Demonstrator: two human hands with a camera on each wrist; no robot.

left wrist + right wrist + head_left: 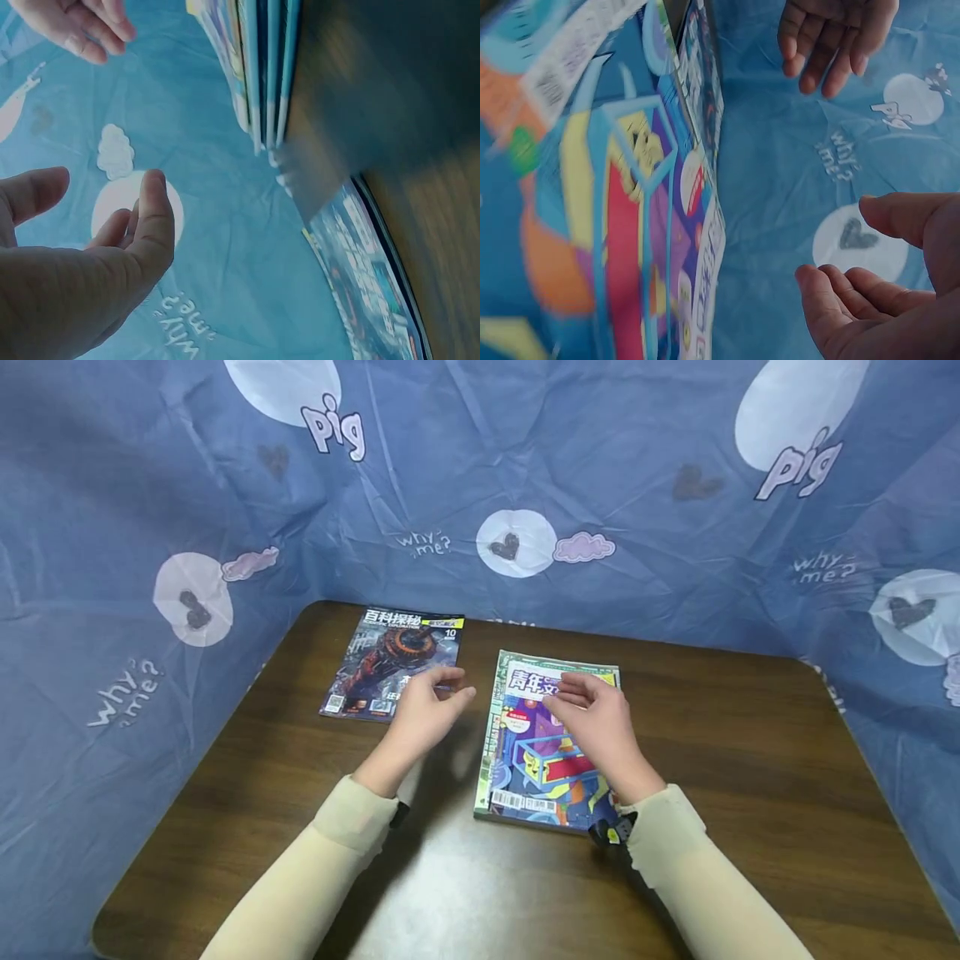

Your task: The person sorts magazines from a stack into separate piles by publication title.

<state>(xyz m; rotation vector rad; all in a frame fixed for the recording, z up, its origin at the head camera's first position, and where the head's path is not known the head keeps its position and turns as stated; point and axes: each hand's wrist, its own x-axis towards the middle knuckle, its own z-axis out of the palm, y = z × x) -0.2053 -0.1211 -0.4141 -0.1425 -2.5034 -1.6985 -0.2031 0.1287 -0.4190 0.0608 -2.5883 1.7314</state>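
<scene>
A stack of magazines (525,777) lies on the table, a purple and blue cover on top and a green-edged one beneath. Above its upper part hovers my right hand (600,722), fingers loosely bent and thumb apart from them, holding nothing. To the left, a dark magazine (397,652) with a red machine on its cover lies by itself. My left hand (423,714) is over that magazine's lower right corner, thumb and fingers apart with nothing between them. In the left wrist view the stack (270,75) shows several spines, clear of both hands.
The brown wooden table (750,793) has rounded corners. Blue printed cloth (645,460) hangs behind it and along both sides. Both wrists wear dark straps, the right one with a small device (615,833).
</scene>
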